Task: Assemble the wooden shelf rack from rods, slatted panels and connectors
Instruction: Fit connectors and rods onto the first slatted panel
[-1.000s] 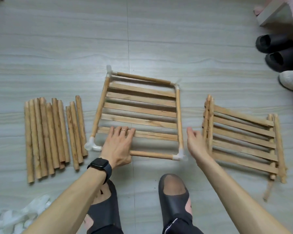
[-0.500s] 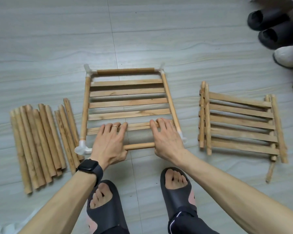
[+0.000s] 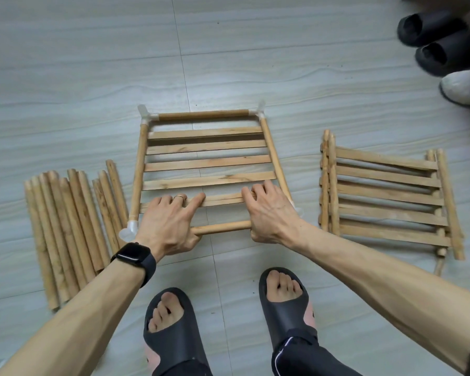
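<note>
A square frame of wooden rods (image 3: 201, 115) joined by translucent white corner connectors (image 3: 145, 115) lies flat on the floor in front of me. A slatted panel (image 3: 206, 162) sits inside it. My left hand (image 3: 168, 221) and my right hand (image 3: 272, 213) both span the near side. Their fingers lie over the nearest slat, and their thumbs hook the near rod (image 3: 220, 226), pinching slat and rod together. The near right connector (image 3: 298, 211) is partly hidden by my right hand.
Several loose rods (image 3: 65, 226) lie side by side left of the frame. A stack of slatted panels (image 3: 385, 196) lies to the right. Black and white shoes (image 3: 432, 28) stand at the top right. My feet in black slippers (image 3: 171, 327) are just below the frame.
My right hand came in from the frame's right side onto the near slat and rod. The frame has turned to lie square to me. My left hand stayed on the near slat.
</note>
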{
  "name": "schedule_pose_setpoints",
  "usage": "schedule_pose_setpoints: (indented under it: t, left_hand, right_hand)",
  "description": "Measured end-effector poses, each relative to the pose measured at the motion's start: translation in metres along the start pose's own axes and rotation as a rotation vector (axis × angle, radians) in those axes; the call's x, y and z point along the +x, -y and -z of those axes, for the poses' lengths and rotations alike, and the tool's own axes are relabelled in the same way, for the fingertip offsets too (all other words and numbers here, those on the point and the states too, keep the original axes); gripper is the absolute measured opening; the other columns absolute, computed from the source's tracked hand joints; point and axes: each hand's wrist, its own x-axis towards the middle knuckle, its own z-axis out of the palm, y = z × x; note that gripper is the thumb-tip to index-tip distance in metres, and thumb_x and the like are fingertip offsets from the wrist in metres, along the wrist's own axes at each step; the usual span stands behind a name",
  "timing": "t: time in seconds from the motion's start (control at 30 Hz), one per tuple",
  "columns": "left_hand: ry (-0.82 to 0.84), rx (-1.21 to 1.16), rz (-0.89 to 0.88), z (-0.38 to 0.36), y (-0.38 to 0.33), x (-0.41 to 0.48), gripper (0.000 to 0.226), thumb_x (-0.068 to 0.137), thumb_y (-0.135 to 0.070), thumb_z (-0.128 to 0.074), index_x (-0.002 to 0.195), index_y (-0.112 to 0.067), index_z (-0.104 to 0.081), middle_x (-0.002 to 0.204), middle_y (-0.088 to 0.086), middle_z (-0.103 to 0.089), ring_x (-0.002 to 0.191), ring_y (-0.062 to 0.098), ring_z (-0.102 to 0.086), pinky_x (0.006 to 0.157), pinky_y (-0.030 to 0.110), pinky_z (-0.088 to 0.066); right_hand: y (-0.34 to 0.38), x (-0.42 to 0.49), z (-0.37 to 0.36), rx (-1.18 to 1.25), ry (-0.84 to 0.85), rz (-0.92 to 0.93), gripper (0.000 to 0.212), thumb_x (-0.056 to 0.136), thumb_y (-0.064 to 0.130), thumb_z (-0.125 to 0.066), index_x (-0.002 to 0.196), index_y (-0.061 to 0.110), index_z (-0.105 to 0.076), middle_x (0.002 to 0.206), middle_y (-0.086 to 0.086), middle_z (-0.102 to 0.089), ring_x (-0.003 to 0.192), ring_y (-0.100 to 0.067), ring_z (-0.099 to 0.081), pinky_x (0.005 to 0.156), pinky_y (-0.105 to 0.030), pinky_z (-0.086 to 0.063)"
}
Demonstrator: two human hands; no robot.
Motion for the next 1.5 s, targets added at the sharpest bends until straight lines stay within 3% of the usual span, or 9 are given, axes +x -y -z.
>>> schedule_pose_setpoints:
  t: [0.17, 0.27, 0.57, 0.87, 1.03, 1.13, 1.23, 1.33, 1.5]
  left_hand:
    - [0.097, 0.145, 0.054, -0.004, 0.008, -0.006, 0.089, 0.079, -0.057, -0.054, 0.151, -0.017, -0.021, 0.127, 0.007, -0.056, 0.110, 0.030, -0.057, 0.095, 0.042, -0.040]
    - [0.124, 0.229, 0.077, -0.005, 0.024, -0.018, 0.074, 0.081, -0.045, -0.055, 0.143, -0.012, -0.031, 0.135, 0.005, -0.053, 0.127, 0.025, -0.048, 0.100, 0.046, -0.036]
    - [0.108, 0.213, 0.050, 0.006, 0.019, -0.011, 0.043, 0.078, -0.031, -0.052, 0.116, -0.013, -0.047, 0.109, 0.004, -0.063, 0.097, 0.025, -0.057, 0.080, 0.036, -0.041]
    - [0.088, 0.260, 0.067, 0.008, 0.024, 0.000, 0.044, 0.078, -0.031, -0.055, 0.116, -0.013, -0.046, 0.112, 0.004, -0.062, 0.102, 0.025, -0.057, 0.081, 0.037, -0.041]
    - [-0.032, -0.387, 0.074, 0.006, 0.038, -0.014, 0.091, 0.082, -0.069, -0.058, 0.156, -0.027, -0.027, 0.161, 0.001, -0.032, 0.142, 0.022, -0.034, 0.114, 0.043, -0.032]
    - [-0.076, -1.095, 0.548, 0.007, 0.049, -0.021, 0.083, 0.090, -0.066, -0.058, 0.157, -0.030, -0.025, 0.161, 0.004, -0.030, 0.144, 0.023, -0.033, 0.116, 0.045, -0.030]
    - [0.150, -1.555, 0.818, 0.006, 0.054, -0.013, 0.059, 0.101, -0.055, -0.048, 0.148, -0.019, -0.041, 0.138, 0.008, -0.058, 0.119, 0.024, -0.061, 0.101, 0.044, -0.048]
    - [0.220, -1.648, 0.817, -0.004, 0.047, -0.008, 0.037, 0.105, -0.033, -0.051, 0.132, -0.009, -0.058, 0.112, 0.006, -0.069, 0.099, 0.023, -0.069, 0.086, 0.038, -0.057]
    - [0.229, -1.657, 0.814, -0.027, 0.029, -0.009, 0.030, 0.103, -0.025, -0.058, 0.131, -0.015, -0.059, 0.112, 0.010, -0.068, 0.100, 0.029, -0.069, 0.087, 0.044, -0.060]
  right_hand:
    - [-0.007, -0.002, -0.007, 0.012, 0.078, -0.035, 0.056, 0.068, 0.017, -0.056, 0.122, 0.008, -0.045, 0.115, -0.013, -0.051, 0.104, -0.033, -0.049, 0.104, -0.045, -0.039]
    - [-0.013, -0.005, -0.012, 0.018, 0.089, -0.041, 0.054, 0.068, 0.017, -0.055, 0.120, 0.007, -0.046, 0.116, -0.012, -0.053, 0.102, -0.032, -0.051, 0.096, -0.041, -0.044]
    - [-0.021, -0.002, -0.003, -0.022, 0.047, -0.015, 0.039, 0.066, 0.022, -0.054, 0.102, 0.010, -0.049, 0.098, -0.010, -0.058, 0.084, -0.030, -0.052, 0.076, -0.035, -0.036]
    - [-0.016, 0.008, -0.003, 0.039, 0.036, -0.086, 0.057, 0.065, 0.022, -0.064, 0.119, 0.014, -0.047, 0.116, -0.008, -0.057, 0.100, -0.029, -0.054, 0.090, -0.038, -0.047]
    - [-0.034, -0.004, -0.011, 0.033, 0.027, -0.109, 0.085, 0.061, 0.024, -0.072, 0.140, 0.008, -0.045, 0.119, -0.013, -0.057, 0.103, -0.031, -0.053, 0.093, -0.041, -0.049]
    - [-0.037, -0.017, -0.019, 0.048, 0.020, -0.122, 0.078, 0.058, 0.028, -0.074, 0.131, 0.007, -0.053, 0.116, -0.014, -0.058, 0.102, -0.031, -0.053, 0.090, -0.041, -0.050]
    - [-0.038, -0.031, -0.030, 0.045, 0.039, -0.090, 0.078, 0.053, 0.026, -0.076, 0.126, 0.005, -0.057, 0.114, -0.015, -0.059, 0.100, -0.032, -0.055, 0.087, -0.044, -0.052]
    - [-0.041, -0.041, -0.042, 0.030, 0.047, -0.043, 0.088, 0.047, 0.020, -0.078, 0.131, 0.002, -0.058, 0.116, -0.017, -0.060, 0.103, -0.036, -0.058, 0.088, -0.047, -0.054]
    - [-0.044, -0.044, -0.055, 0.009, 0.048, -0.059, 0.089, 0.053, 0.009, -0.079, 0.138, 0.000, -0.054, 0.124, -0.021, -0.057, 0.114, -0.040, -0.055, 0.097, -0.051, -0.051]
